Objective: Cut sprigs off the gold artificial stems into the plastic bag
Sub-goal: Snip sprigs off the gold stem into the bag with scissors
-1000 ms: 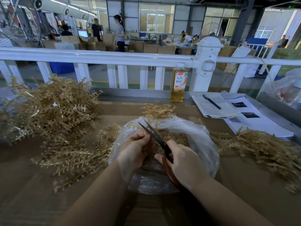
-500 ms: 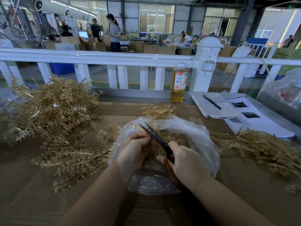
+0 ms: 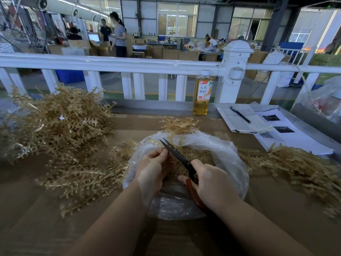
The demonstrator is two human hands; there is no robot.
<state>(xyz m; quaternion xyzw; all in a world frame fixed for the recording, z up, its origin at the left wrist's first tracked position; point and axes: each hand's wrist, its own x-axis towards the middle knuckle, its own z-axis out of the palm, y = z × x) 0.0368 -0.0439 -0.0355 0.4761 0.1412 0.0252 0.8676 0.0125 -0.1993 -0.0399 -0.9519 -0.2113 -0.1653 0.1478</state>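
Observation:
A clear plastic bag (image 3: 228, 154) lies open in the middle of the table, with cut gold sprigs (image 3: 195, 154) piled inside. My left hand (image 3: 153, 167) pinches a gold stem (image 3: 177, 126) over the bag's mouth; the stem's leafy end sticks out past the far rim. My right hand (image 3: 212, 183) grips red-handled scissors (image 3: 177, 154), whose dark blades point up and left, their tips beside my left fingers. The blades look nearly closed.
A big heap of gold stems (image 3: 55, 122) fills the table's left side, and more (image 3: 299, 167) lie on the right. A drink bottle (image 3: 202, 95) stands by the white railing (image 3: 129, 63). Papers and a pen (image 3: 239, 115) lie at the back right.
The scissor blades, spread apart a second ago, have come nearly together at the stem. Both hands stay over the bag.

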